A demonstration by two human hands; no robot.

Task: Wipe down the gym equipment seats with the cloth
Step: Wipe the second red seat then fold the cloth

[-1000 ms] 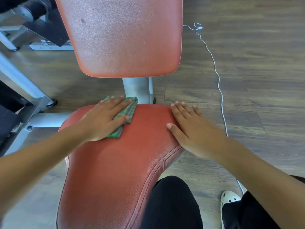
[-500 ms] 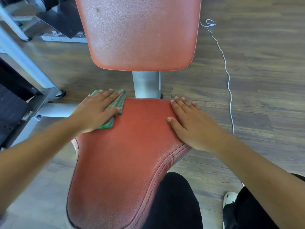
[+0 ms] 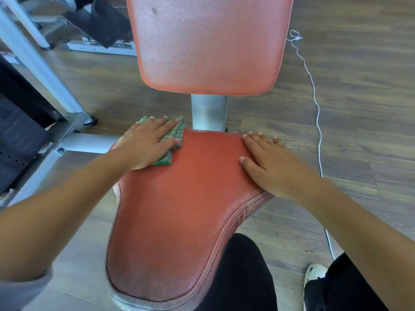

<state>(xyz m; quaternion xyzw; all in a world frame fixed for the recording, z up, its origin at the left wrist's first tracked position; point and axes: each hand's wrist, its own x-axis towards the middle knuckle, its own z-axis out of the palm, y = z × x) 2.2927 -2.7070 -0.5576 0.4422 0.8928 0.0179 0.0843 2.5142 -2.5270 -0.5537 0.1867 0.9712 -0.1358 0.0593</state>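
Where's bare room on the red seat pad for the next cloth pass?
Bare: the strip of red leather seat pad between the left hand and right hand, and the whole narrow near half down to its stitched edge. Crowded: far left corner under the green striped cloth; right edge under the right hand; black trouser leg against the near right.

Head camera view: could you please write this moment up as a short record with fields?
seat: red padded, on grey post
cloth: green, folded, at the seat's far left corner
left hand: flat, pressing the cloth onto the seat
right hand: flat on the seat's far right edge, no cloth
backrest: red, beyond the seat
floor: wood, white cord lying on the right
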